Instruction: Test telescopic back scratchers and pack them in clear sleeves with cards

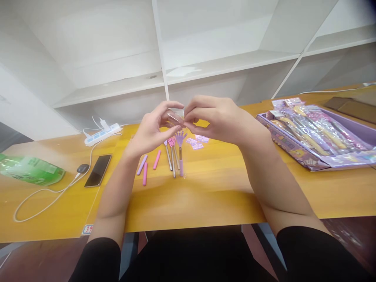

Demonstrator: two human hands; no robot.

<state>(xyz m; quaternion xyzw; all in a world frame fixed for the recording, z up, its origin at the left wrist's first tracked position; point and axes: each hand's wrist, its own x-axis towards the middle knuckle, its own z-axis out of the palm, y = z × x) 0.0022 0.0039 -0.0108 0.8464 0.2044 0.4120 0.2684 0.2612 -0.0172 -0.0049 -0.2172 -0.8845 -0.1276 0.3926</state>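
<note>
A small piece of clear plastic wrap (175, 117) is held up over the table between both hands. My left hand (155, 127) curls around it with thumb and fingers. Fingertips of my right hand (208, 117) pinch its right end. Below the hands lies a purple hand-shaped back scratcher (181, 156) with its handle on. Beside it are several metal back scratcher rods (172, 158) with pink and purple hand heads, partly hidden by my left hand. Loose grip sleeves, a pink one (157, 159) and a purple one (142, 165) among them, lie to the left.
Small printed cards (197, 143) lie behind the scratchers. At right stands a purple display box (315, 162) full of wrapped back scratchers. To the left are a phone (98, 171), a green bottle (32, 170), a white cable (55, 190) and a power strip (102, 135).
</note>
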